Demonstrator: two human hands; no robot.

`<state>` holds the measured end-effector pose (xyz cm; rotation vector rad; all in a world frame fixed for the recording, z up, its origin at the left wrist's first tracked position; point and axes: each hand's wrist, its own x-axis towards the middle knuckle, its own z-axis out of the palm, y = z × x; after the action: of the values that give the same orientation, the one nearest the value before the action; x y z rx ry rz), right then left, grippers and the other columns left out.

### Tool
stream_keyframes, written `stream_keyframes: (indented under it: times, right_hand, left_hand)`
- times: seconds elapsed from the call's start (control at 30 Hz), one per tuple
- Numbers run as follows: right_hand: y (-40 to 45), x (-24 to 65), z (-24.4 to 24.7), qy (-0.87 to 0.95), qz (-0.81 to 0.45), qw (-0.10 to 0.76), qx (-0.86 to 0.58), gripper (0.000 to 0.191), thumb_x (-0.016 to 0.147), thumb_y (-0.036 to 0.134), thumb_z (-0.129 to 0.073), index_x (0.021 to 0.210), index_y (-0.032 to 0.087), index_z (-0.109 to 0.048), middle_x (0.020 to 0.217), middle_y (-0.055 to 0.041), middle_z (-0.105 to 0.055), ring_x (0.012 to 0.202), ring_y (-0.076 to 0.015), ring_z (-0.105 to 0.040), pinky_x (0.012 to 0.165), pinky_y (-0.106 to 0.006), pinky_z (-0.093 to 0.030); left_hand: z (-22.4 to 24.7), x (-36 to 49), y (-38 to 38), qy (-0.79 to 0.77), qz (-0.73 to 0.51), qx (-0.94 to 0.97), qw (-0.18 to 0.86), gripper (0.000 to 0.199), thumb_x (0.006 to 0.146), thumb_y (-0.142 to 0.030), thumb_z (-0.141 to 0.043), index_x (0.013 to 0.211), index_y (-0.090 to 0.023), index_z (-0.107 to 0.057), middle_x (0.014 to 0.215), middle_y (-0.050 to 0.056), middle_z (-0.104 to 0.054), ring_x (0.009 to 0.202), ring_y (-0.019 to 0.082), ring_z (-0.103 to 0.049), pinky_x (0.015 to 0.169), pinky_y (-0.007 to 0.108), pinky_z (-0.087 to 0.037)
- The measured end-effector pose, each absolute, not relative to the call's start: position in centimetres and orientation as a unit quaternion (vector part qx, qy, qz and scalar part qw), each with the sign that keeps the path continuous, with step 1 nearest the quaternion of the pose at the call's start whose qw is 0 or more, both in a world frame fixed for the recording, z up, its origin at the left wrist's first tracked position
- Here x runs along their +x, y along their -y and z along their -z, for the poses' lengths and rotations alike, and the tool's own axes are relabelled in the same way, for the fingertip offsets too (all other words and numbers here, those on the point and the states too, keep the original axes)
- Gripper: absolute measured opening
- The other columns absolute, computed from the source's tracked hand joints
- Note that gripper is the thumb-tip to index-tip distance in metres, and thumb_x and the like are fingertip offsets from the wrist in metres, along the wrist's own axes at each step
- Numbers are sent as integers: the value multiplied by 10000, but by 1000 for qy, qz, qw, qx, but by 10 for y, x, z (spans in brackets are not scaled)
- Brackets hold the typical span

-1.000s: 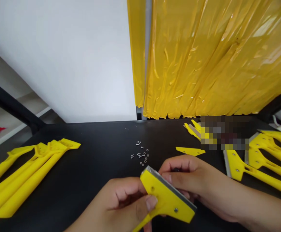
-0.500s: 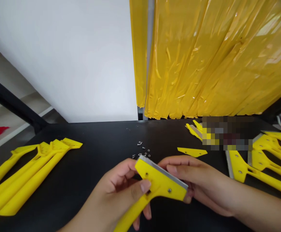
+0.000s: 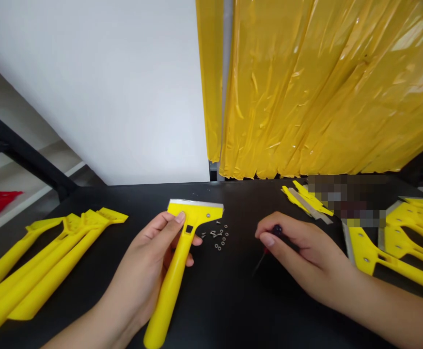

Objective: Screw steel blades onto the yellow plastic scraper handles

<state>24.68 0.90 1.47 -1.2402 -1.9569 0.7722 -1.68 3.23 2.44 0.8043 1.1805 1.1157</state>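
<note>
The left hand [image 3: 142,257] has its fingers curled closed around the neck of a yellow plastic scraper [image 3: 177,276], with the thumb lying along the head beside its square cut-out. The scraper stands tilted up from the hand, its long handle running down past the palm, and a steel blade [image 3: 195,202] sits along its top edge. The right hand [image 3: 298,252] is closed on a small screwdriver [image 3: 277,230], fingers nearly hiding its dark handle; its thin shaft points down and to the left, though whether the tip touches the black table [image 3: 105,203] is hard to say. Between the hands lie small screws and washers [image 3: 218,237]. Yellow scrapers [image 3: 51,261] are stacked at left, more [image 3: 389,247] lie at right, and loose blades and yellow heads [image 3: 305,201] sit beyond the right hand.
</note>
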Motion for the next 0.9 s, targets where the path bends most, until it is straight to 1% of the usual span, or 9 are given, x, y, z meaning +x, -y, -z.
stream_keyframes:
  times: [0.07, 0.13, 0.2, 0.33, 0.53, 0.67, 0.73, 0.9]
  right_hand:
    - [-8, 246, -9, 754, -265, 391, -456, 110, 1079, 306, -539, 1110, 272, -639, 917, 11, -656, 816, -133, -623, 743, -258, -494]
    - [-10, 244, -1, 762, -238, 423, -428, 199, 1065, 243, -563, 1246, 291, -631, 1051, -3, -695, 948, -135, -661, 841, -257, -517]
    - [-13, 241, 7, 779, -220, 430, -401, 282, 1053, 199, -572, 1319, 282, -621, 1131, -27, -706, 1040, -150, -662, 904, -276, -524]
    - [-20, 237, 14, 807, -201, 416, -367, 287, 1049, 161, -561, 1316, 236, -634, 1130, -60, -720, 1051, -171, -655, 915, -317, -541]
    - [-24, 236, 16, 817, -192, 389, -378, 282, 1066, 202, -540, 1330, 244, -631, 1154, -83, -728, 1071, -207, -663, 911, -379, -563]
    - [-25, 236, 17, 820, -191, 380, -382, 281, 1068, 203, -533, 1329, 244, -629, 1155, -83, -730, 1075, -207, -659, 923, -388, -563]
    - [-24, 236, 16, 819, -188, 381, -386, 278, 1067, 202, -534, 1325, 245, -630, 1144, -80, -731, 1064, -207, -656, 920, -388, -562]
    - [-22, 237, 13, 818, -181, 389, -382, 275, 1055, 169, -552, 1310, 234, -632, 1121, -56, -727, 1039, -180, -637, 916, -346, -535]
  left_hand:
    - [-25, -15, -31, -514, -479, 350, 620, 140, 915, -348, -779, 889, -237, -697, 771, -31, -684, 717, 155, -699, 533, 207, -592]
    - [-25, -14, -29, -514, -479, 351, 619, 152, 915, -345, -779, 868, -237, -685, 753, -30, -683, 734, 161, -700, 536, 206, -592]
    - [-26, -14, -29, -512, -480, 355, 618, 157, 913, -350, -782, 867, -239, -682, 754, -34, -686, 728, 156, -697, 543, 205, -593]
    - [-24, -16, -30, -508, -483, 355, 618, 161, 910, -366, -785, 879, -245, -684, 755, -47, -681, 700, 144, -688, 545, 206, -593]
    - [-25, -16, -29, -512, -481, 352, 619, 152, 914, -357, -779, 877, -244, -685, 773, -26, -700, 752, 165, -706, 546, 208, -597]
    - [-26, -15, -29, -512, -485, 350, 617, 151, 905, -342, -789, 873, -236, -686, 807, -18, -692, 784, 177, -723, 547, 214, -604]
    - [-26, -15, -29, -513, -485, 347, 617, 160, 897, -346, -798, 875, -229, -690, 816, -10, -694, 761, 174, -718, 540, 215, -602]
    - [-24, -15, -29, -514, -487, 343, 617, 184, 873, -352, -823, 878, -226, -690, 821, -1, -701, 748, 181, -722, 538, 228, -609]
